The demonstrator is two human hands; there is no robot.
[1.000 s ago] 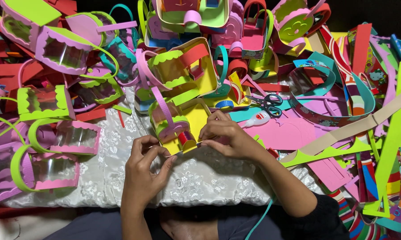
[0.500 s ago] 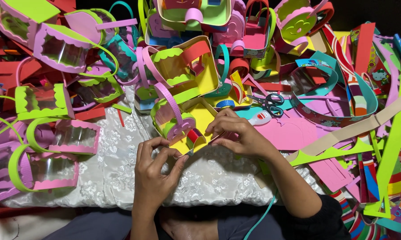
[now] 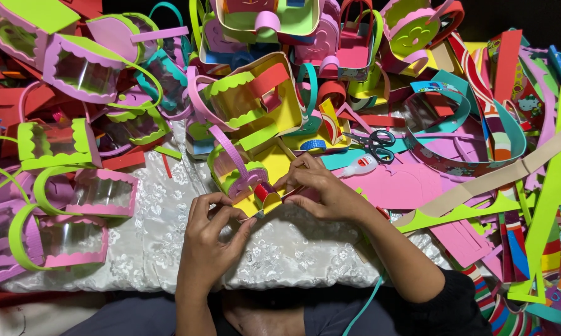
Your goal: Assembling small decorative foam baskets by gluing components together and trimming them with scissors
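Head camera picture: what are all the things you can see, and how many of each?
yellow foam basket: one, yellow with green scalloped trim and a purple handle, centre, held by both hands
scissors: one pair, dark handles, just right of centre
glue bottle: one, small and white, below the scissors
tape roll: one, blue, behind the held basket
finished foam baskets: many, too heaped to count, pink, purple and green with clear windows, left side and top
foam strips and scraps: many, mixed colours, right side
lace cloth: one, white, under the hands
left hand: one, pinching the basket's near edge
right hand: one, gripping the basket's right side
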